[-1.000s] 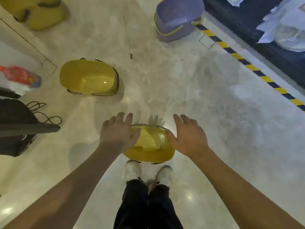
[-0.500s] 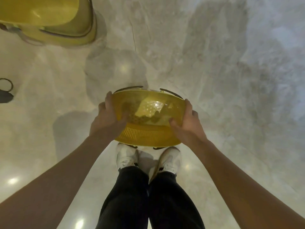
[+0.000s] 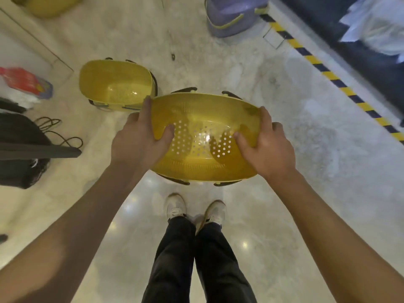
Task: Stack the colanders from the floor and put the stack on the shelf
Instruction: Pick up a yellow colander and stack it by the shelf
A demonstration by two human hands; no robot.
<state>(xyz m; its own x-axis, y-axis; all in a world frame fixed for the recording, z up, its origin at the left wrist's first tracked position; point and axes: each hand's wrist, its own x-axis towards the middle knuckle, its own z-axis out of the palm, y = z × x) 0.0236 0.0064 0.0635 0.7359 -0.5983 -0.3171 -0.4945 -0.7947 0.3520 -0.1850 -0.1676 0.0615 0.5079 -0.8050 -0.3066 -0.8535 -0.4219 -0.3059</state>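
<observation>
The pale, glossy marble-pattern floor fills the view and reflects small ceiling lights near the white shoes. A yellow-and-black striped hazard tape line crosses it diagonally at upper right, bordering a dark blue surface that carries white crumpled sheets, blurred and cut off by the frame edge.

The held yellow translucent plastic colander, oblong with round drain holes in its base and dark handles on its long sides, is in the air above the floor, in front of the person's legs. The left hand grips its left end, thumb on the perforated base and fingers curled over the edge. The right hand grips the right end in the same manner.

A second yellow plastic colander lies on the floor just beyond the left hand. A purple plastic colander stands at the top, partly cut off. A third yellow one is mostly out of frame at top left.

A black bag with a cable and a red-and-blue packet lie at the left edge.
</observation>
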